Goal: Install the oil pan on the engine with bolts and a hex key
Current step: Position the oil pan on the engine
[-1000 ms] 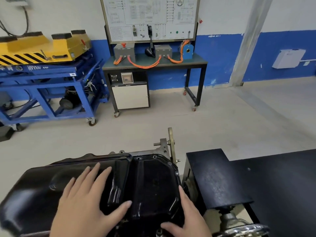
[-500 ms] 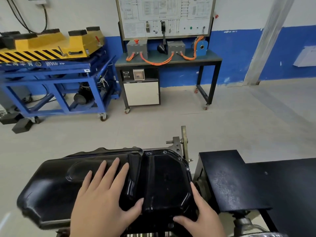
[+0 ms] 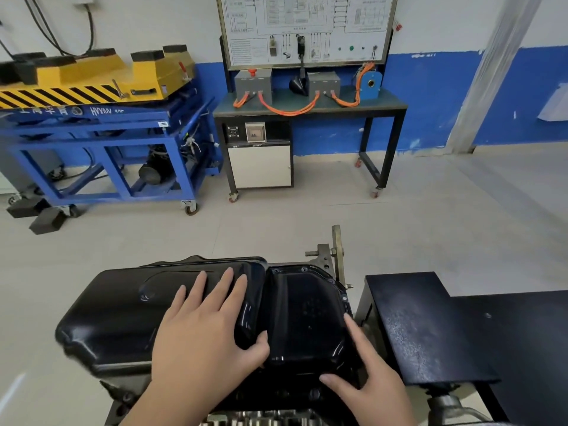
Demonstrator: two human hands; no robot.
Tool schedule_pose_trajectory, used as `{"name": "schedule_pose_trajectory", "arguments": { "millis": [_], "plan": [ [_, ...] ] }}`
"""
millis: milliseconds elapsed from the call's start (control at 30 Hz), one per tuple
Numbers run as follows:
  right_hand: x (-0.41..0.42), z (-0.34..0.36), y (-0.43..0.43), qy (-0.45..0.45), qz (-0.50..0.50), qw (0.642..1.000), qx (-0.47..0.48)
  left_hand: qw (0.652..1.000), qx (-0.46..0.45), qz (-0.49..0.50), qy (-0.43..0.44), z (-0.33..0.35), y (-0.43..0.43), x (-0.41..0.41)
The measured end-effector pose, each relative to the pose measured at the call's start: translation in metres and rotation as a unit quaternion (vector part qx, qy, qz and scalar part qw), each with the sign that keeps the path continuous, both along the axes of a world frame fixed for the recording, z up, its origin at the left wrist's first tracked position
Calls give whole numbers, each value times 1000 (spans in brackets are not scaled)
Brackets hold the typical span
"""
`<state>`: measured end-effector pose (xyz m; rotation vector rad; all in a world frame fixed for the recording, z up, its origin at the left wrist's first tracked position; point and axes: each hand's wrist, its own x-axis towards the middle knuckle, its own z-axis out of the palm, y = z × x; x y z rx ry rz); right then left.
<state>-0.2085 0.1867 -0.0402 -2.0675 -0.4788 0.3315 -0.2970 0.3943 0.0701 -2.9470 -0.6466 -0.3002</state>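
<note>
The oil pan [image 3: 123, 318] lay on top of the engine [image 3: 261, 418], just beside the black table [image 3: 430, 327], and the step in hand looked like seating it. The left hand [image 3: 199, 339] pressed flat on the deep section, fingers spread; the right hand [image 3: 368, 373] lay open along the right rim. Next would likely come aligning the flange holes, then fetching bolts; neither bolts nor hex key showed.

head view | head-worn | faces forward-down | close above oil pan [image 3: 123, 309] | single view
</note>
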Motion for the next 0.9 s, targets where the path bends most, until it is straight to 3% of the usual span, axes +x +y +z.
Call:
{"name": "schedule_pose_trajectory", "arguments": {
  "millis": [900],
  "plan": [
    [-1,-11,0,-61,-5,998,-24,999,-2,-14,-49,-9,-1,-4]
  ]
}}
